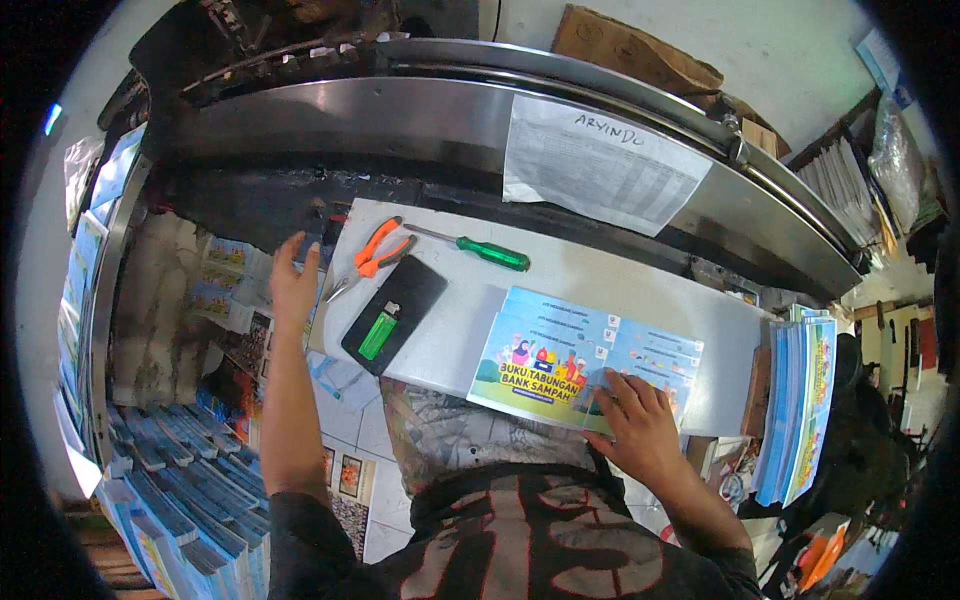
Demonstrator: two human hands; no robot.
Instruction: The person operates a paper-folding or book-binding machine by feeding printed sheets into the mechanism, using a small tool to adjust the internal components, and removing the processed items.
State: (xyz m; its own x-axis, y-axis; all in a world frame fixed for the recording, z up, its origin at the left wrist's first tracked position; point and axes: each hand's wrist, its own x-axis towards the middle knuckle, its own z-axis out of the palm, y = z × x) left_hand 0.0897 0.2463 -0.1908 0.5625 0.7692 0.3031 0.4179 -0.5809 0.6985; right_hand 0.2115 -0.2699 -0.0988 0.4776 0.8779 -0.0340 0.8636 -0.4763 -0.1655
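On the white board in front of me lies a fanned stack of printed booklets (530,372) with blue, green and yellow covers. My right hand (637,425) rests on the right part of the stack, its fingers stretched over the covers and the thumb by the near edge. My left hand (294,280) is raised beyond the board's left end, fingers apart, and I see nothing in it. Nearest to it are orange-handled pliers (374,252) and a dark phone (418,292) with a green lighter (380,332) on top. A green screwdriver (490,252) lies behind them.
Many booklets stand in rows (190,500) at lower left. An upright stack of booklets (797,410) borders the white board (735,390) on the right. Behind runs a metal bar (400,125) with a paper sheet (600,165) hanging from it.
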